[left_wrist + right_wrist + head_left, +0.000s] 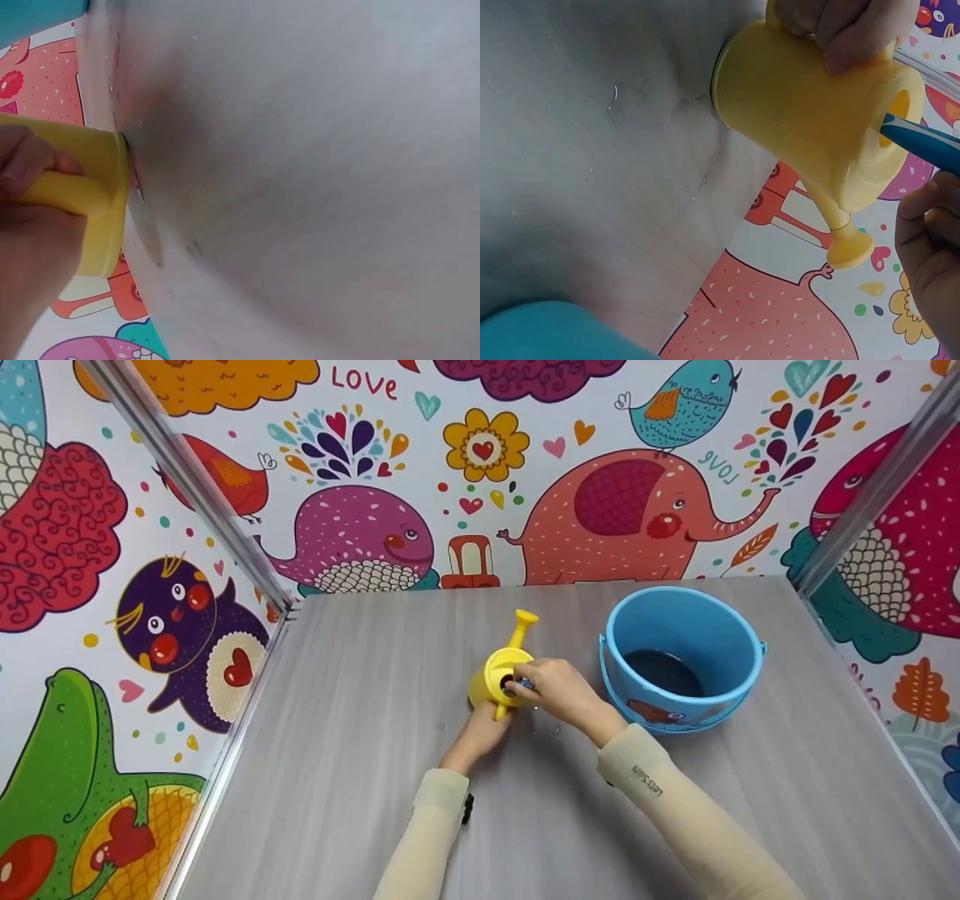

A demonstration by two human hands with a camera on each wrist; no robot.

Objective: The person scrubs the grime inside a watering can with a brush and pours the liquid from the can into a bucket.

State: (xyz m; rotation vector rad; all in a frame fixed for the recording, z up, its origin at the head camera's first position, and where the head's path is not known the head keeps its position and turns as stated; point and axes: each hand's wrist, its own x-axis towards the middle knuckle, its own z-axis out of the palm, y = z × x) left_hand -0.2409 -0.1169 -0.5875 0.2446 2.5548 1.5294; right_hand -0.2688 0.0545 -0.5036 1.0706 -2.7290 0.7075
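A yellow watering can stands on the grey table, its spout toward the back wall. My left hand grips the can's handle; in the left wrist view, fingers curl around the yellow handle. From the right, my right hand holds a slim blue tool with white edges, resembling a toothbrush handle. The tool's far end enters the opening in the can's top, so its tip is hidden inside.
A light blue bucket with a dark bottom stands right of the can, close to my right hand. Small water drops lie on the table. Printed wall panels border the table at the back and sides.
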